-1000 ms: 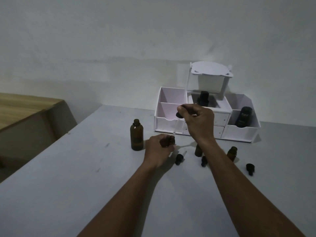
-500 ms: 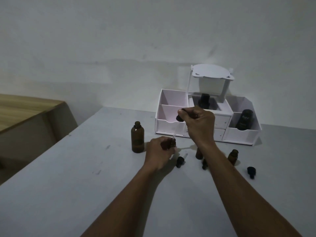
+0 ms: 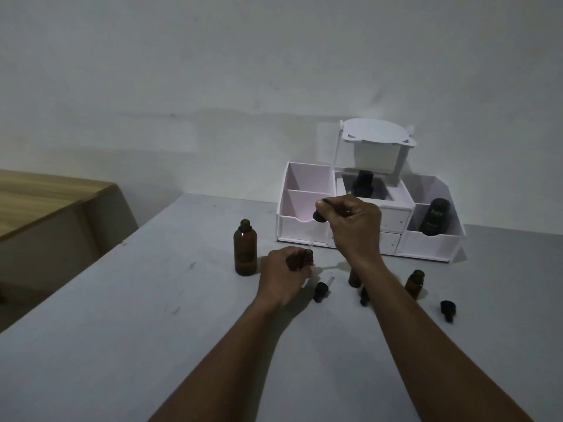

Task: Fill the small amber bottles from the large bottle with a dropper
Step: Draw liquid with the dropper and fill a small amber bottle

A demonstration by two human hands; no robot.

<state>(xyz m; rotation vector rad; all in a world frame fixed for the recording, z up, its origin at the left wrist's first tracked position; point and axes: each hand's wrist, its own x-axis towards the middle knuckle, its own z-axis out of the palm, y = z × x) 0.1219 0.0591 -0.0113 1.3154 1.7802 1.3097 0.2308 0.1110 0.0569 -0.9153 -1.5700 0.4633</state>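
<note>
The right hand [image 3: 355, 226] pinched the dropper [image 3: 319, 216] by its black bulb, glass tip right at the mouth of the small amber bottle [image 3: 307, 257] clamped in the curled fingers of the left hand [image 3: 281, 277] on the surface [image 3: 152, 330]. An off-centre squeeze could have run drops down the neck, and a dipped right wrist could have toppled the second small bottle [image 3: 354, 277] just beneath it. The large bottle [image 3: 245, 251] stood just left of the left fingers, with open surface beyond it.

Large bottle [image 3: 245, 251] glossy amber glass; table [image 3: 122, 330] matt grey; organizer [image 3: 432, 246] white plastic
</note>
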